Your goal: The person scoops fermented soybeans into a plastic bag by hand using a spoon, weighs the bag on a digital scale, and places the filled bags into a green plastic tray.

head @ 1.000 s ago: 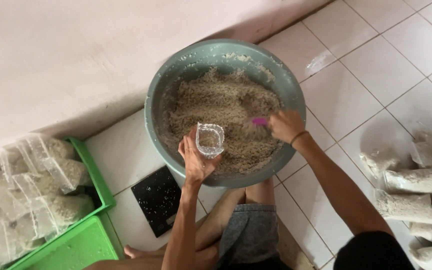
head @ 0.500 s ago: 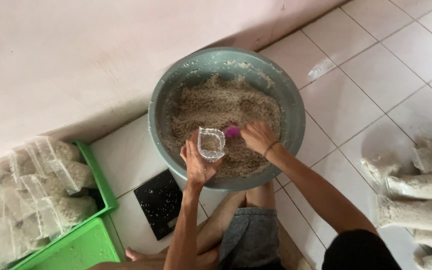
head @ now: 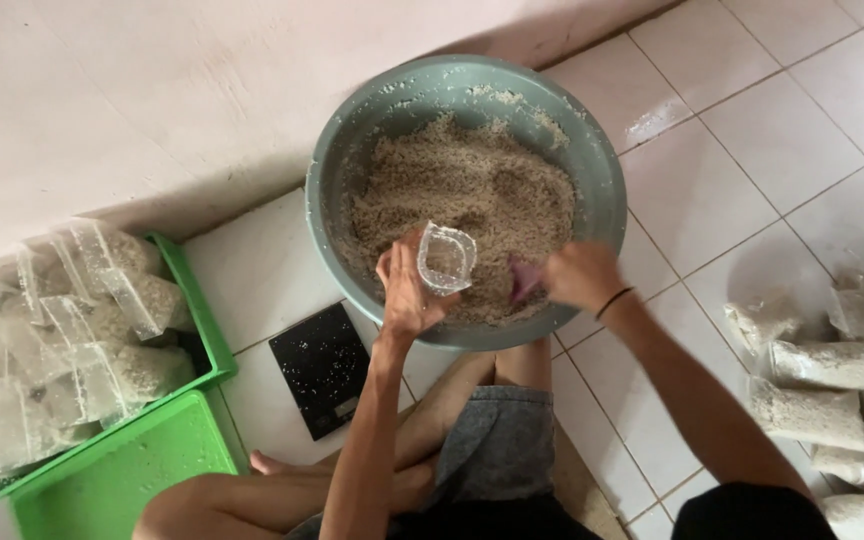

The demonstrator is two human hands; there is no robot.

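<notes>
L hand (head: 407, 295) grips small clear plastic bag (head: 446, 258), mouth open, over big grey-green round basin (head: 602, 180) w/ grain. R hand (head: 577, 275) closed on pink scoop (head: 524, 280), blurred.

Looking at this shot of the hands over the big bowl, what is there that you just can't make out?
- Head view: the pink scoop, mostly hidden by the blurred right hand.
- Whether the small clear bag in the left hand holds anything: too small.
- Black scale display: too small.
- Filled bags at right: cut off by the frame edge.
</notes>
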